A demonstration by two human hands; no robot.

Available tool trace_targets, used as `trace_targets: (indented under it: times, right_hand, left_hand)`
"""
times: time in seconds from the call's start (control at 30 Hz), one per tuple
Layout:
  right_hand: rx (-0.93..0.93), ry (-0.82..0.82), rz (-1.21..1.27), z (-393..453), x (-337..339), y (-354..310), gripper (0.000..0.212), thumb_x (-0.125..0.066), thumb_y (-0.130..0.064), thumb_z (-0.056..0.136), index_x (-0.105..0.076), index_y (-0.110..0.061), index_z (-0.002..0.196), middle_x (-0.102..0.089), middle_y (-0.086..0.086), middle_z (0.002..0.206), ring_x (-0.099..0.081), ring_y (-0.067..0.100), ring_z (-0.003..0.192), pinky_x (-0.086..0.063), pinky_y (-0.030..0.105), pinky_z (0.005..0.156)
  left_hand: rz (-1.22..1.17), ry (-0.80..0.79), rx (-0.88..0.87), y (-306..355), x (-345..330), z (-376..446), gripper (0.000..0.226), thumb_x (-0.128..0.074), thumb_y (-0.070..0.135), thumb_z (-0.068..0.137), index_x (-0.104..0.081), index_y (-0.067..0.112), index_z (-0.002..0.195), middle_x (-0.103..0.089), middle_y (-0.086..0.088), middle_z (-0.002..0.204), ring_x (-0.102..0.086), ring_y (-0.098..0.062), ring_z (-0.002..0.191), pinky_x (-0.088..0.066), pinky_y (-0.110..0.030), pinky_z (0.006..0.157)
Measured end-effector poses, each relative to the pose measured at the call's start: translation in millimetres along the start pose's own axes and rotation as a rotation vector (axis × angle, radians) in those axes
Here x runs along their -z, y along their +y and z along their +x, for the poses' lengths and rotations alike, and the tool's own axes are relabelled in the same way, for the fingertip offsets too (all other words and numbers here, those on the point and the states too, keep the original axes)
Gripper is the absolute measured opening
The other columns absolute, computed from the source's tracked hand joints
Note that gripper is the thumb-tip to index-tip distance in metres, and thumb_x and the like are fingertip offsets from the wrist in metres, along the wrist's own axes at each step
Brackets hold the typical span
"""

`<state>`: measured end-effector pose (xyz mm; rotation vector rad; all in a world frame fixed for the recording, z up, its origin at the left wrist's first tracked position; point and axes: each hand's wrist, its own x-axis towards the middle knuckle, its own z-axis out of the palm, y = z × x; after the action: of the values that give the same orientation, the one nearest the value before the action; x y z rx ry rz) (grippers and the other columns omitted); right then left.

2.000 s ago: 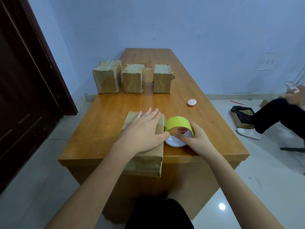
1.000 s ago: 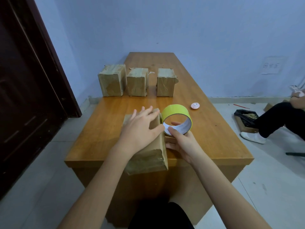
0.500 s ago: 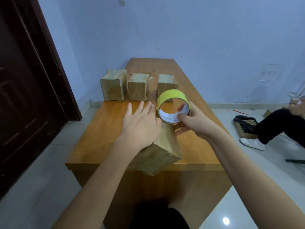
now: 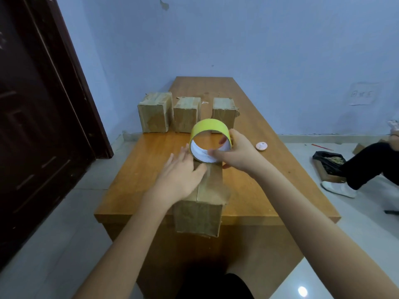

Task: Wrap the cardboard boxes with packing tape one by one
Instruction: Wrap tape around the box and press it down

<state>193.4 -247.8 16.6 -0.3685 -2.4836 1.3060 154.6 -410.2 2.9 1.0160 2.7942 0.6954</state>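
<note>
A cardboard box (image 4: 200,214) stands at the near edge of the wooden table (image 4: 140,169), its front face hanging past the edge. My left hand (image 4: 180,178) lies flat on the box's top with straight fingers. My right hand (image 4: 235,154) grips a yellow-green roll of packing tape (image 4: 209,145) upright over the far end of the box top, thumb inside the white core. Clear tape runs along the box top under the roll. Three more cardboard boxes (image 4: 155,112) (image 4: 186,114) (image 4: 223,113) stand in a row farther back.
A small pink round object (image 4: 261,146) lies on the table to the right. A dark door (image 4: 32,126) is at the left. Another person's legs (image 4: 367,167) and a black bag of scraps (image 4: 329,158) are on the floor at the right.
The box has been turned square to me. My right hand has carried the roll from the box's right side up over its top. The camera has tilted upward.
</note>
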Motion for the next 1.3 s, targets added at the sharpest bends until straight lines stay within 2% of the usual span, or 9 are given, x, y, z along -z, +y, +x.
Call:
trace_targets:
  times: [0.07, 0.13, 0.2, 0.37, 0.53, 0.73, 0.9, 1.07, 1.3]
  right_hand:
    - [0.011, 0.009, -0.099, 2, -5, -2, 0.02, -0.063, -0.02, 0.087, -0.048, -0.008, 0.094, -0.055, 0.001, 0.08, -0.065, 0.026, 0.07, -0.058, 0.039, 0.061]
    - [0.042, 0.003, -0.157, 7, -2, -4, 0.004, -0.051, -0.011, 0.09, -0.049, -0.008, 0.093, -0.052, 0.0, 0.08, -0.062, 0.021, 0.066, -0.054, 0.029, 0.05]
    - [0.037, -0.035, -0.049, 7, 9, -4, 0.011, -0.042, 0.001, 0.09, -0.048, -0.008, 0.089, -0.056, 0.002, 0.081, -0.059, 0.021, 0.074, -0.051, 0.024, 0.048]
    - [-0.082, -0.036, 0.34, -5, 24, 21, 0.017, -0.043, 0.004, 0.092, -0.049, -0.001, 0.107, -0.07, 0.008, 0.102, -0.062, 0.026, 0.103, -0.056, 0.04, 0.08]
    - [-0.165, 0.042, 0.376, -8, 10, 22, 0.026, -0.064, -0.012, 0.089, -0.057, 0.0, 0.111, -0.063, 0.01, 0.097, -0.063, 0.022, 0.091, -0.058, 0.035, 0.079]
    - [-0.205, -0.017, 0.396, -7, 13, 17, 0.008, -0.047, -0.004, 0.096, -0.053, -0.002, 0.101, -0.056, 0.016, 0.107, -0.068, 0.02, 0.073, -0.057, 0.026, 0.055]
    - [-0.271, 0.005, 0.745, -17, 22, 38, 0.007, -0.05, 0.004, 0.093, -0.05, -0.002, 0.097, -0.051, 0.018, 0.103, -0.066, 0.032, 0.085, -0.06, 0.04, 0.061]
    - [-0.241, 0.094, 0.703, -20, 5, 47, 0.02, -0.066, -0.014, 0.089, -0.057, -0.008, 0.106, -0.061, 0.012, 0.102, -0.066, 0.023, 0.089, -0.059, 0.035, 0.06]
    - [-0.151, 0.064, 0.642, -23, -4, 47, 0.009, -0.055, -0.011, 0.094, -0.062, -0.011, 0.089, -0.067, 0.002, 0.069, -0.067, 0.014, 0.059, -0.056, 0.028, 0.054]
  left_hand:
    - [0.079, -0.034, 0.001, -4, -4, 2, 0.059, -0.022, 0.042, 0.098, -0.006, 0.02, 0.151, -0.001, -0.001, 0.158, 0.002, -0.012, 0.144, 0.002, -0.033, 0.117]
    - [0.194, -0.015, -0.001, -5, -6, 3, 0.061, -0.016, 0.047, 0.098, -0.007, 0.017, 0.151, 0.0, -0.003, 0.158, 0.006, -0.013, 0.144, 0.004, -0.034, 0.117]
    - [0.225, -0.001, 0.014, -6, -6, 3, 0.063, -0.011, 0.05, 0.098, -0.007, 0.016, 0.151, 0.001, -0.003, 0.158, 0.007, -0.014, 0.144, 0.005, -0.035, 0.117]
    - [0.254, 0.04, 0.007, -1, -7, 2, 0.063, -0.01, 0.05, 0.098, -0.007, 0.013, 0.15, 0.0, -0.002, 0.158, 0.007, -0.013, 0.144, 0.008, -0.032, 0.114]
    - [0.278, 0.1, -0.147, 1, -8, -1, 0.063, -0.013, 0.048, 0.099, 0.003, 0.013, 0.149, 0.009, -0.003, 0.157, 0.011, -0.011, 0.143, 0.008, -0.028, 0.115]
    - [0.18, -0.068, -0.126, 2, -5, 6, 0.062, -0.012, 0.048, 0.099, 0.0, 0.016, 0.15, 0.005, -0.001, 0.158, 0.006, -0.009, 0.143, 0.003, -0.027, 0.116]
    - [0.194, -0.082, -0.134, 4, -5, 8, 0.062, -0.011, 0.05, 0.099, 0.0, 0.017, 0.15, 0.007, 0.002, 0.157, 0.006, -0.007, 0.143, 0.003, -0.024, 0.113]
    - [0.2, -0.076, -0.129, 4, -6, 8, 0.063, -0.012, 0.051, 0.098, 0.001, 0.017, 0.15, 0.006, 0.002, 0.157, 0.006, -0.007, 0.143, 0.004, -0.023, 0.112]
    - [0.226, -0.068, -0.112, 7, -7, 9, 0.062, -0.012, 0.049, 0.099, -0.001, 0.016, 0.15, 0.005, 0.001, 0.157, 0.006, -0.009, 0.143, 0.003, -0.024, 0.113]
